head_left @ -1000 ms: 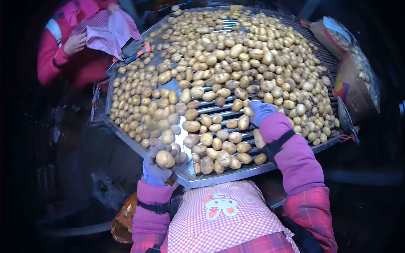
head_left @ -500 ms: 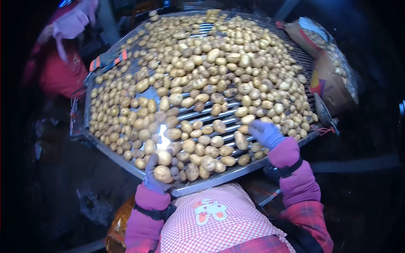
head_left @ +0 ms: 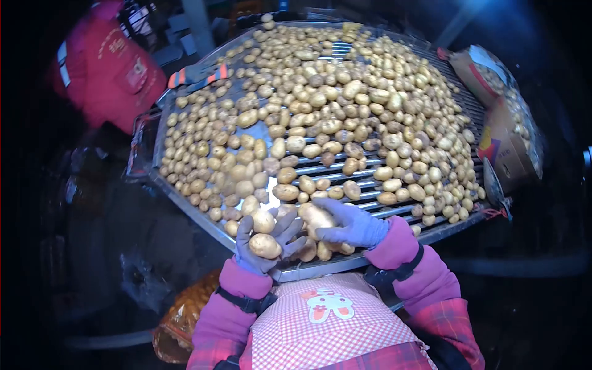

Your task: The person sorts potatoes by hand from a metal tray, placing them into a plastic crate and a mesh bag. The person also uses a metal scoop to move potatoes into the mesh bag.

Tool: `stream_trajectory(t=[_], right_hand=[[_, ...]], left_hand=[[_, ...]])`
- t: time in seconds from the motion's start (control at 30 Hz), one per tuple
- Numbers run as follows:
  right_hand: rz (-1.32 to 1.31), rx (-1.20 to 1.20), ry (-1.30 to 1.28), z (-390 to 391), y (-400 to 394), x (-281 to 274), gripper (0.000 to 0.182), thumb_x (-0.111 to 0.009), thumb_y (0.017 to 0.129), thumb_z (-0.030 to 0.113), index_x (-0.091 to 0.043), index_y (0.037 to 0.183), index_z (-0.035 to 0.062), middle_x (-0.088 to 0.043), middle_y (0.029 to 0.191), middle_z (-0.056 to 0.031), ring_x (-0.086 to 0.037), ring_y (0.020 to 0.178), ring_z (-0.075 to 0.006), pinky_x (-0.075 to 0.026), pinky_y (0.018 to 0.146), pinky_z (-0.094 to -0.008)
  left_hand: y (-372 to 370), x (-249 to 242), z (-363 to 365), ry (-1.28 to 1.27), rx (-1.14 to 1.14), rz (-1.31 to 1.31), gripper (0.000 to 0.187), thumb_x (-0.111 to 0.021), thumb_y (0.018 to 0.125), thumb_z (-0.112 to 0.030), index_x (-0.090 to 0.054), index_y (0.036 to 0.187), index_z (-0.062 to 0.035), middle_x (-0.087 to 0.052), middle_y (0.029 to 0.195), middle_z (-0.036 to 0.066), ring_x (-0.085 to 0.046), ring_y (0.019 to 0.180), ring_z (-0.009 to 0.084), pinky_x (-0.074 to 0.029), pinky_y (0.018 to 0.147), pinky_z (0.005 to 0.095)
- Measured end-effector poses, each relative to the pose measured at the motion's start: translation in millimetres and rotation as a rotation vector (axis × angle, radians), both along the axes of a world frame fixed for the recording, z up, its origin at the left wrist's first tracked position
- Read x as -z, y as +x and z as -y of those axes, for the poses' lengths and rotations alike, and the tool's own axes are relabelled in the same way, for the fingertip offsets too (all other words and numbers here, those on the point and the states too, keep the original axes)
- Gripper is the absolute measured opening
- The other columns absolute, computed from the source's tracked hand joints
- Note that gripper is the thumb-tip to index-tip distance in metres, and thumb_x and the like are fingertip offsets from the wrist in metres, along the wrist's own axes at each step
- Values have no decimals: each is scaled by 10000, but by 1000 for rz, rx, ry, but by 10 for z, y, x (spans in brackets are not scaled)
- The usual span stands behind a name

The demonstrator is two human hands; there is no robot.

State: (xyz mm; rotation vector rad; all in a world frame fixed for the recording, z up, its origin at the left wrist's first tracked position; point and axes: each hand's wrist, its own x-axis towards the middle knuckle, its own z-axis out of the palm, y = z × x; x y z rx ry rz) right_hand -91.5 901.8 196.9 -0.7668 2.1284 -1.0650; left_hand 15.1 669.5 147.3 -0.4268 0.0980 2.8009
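Both my hands wear purple-grey gloves and are over the near edge of a slatted metal sorting table (head_left: 336, 266). My left hand (head_left: 251, 258) is cupped palm up, fingers curled around two pale potatoes, one large potato (head_left: 265, 246) in the palm and another potato (head_left: 263, 221) just above it. From the right, my right hand (head_left: 359, 226) reaches in, its thumb and fingers around a slightly blurred potato (head_left: 315, 217). More potatoes (head_left: 324, 250) lie beneath and between the hands, partly hidden by them.
A broad heap of potatoes (head_left: 345, 92) covers much of the table. Gloves with orange stripes (head_left: 198, 75) lie on its left rim. At the right edge is an open cardboard box (head_left: 509, 154). A person in red (head_left: 114, 68) stands far left. A filled bag (head_left: 185, 314) sits below, left.
My right hand has moved left from the right side of the slats towards my left hand, and now grips a potato. The view has shifted, and the person in red shows more.
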Motion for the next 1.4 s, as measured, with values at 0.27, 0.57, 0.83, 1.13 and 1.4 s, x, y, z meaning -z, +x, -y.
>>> stream_trajectory(t=[0.27, 0.57, 0.83, 1.13, 1.4], right_hand=[[-713, -276, 300, 843, -414, 302, 309, -533, 868, 218, -545, 1173, 173, -622, 1004, -145, -629, 893, -330, -498, 727, -478], [-271, -309, 455, 1284, -814, 253, 500, -599, 827, 240, -490, 1298, 112, -654, 1065, -160, -659, 893, -306, -524, 787, -385], [186, -328, -55, 1225, -125, 109, 525, -619, 872, 349, -519, 1304, 67, -663, 939, -114, -643, 809, -248, -512, 739, -353], [538, -389, -83, 1762, 350, 11, 481, -610, 909, 194, -472, 1331, 9, -620, 912, -29, -554, 730, -92, -467, 654, -230], [473, -242, -71, 1687, 48, 8, 393, -541, 945, 161, -491, 1290, -22, -659, 944, -71, -574, 743, -82, -454, 650, -212]], left_hand=[[344, 95, 223, -113, -332, 40, 708, -576, 829, -548, -420, 1356, -102, -413, 1376, 180, -445, 1238, 401, -413, 966, 616], [596, -132, 148, -116, -415, 14, 724, -554, 816, -518, -382, 1384, -105, -403, 1400, 214, -417, 1255, 467, -384, 995, 615], [599, -374, 185, 4, -422, -286, 547, -493, 884, -345, -466, 1280, 31, -516, 1280, 213, -538, 1131, 406, -425, 968, 597], [1604, -165, 486, -395, -1019, -109, 342, -681, 838, -336, -613, 994, -40, -621, 993, 154, -616, 736, 236, -563, 618, 374], [4102, 1053, 1667, -624, -1654, 322, 303, -626, 835, -335, -598, 987, -75, -622, 893, 80, -620, 795, 220, -547, 697, 370]])
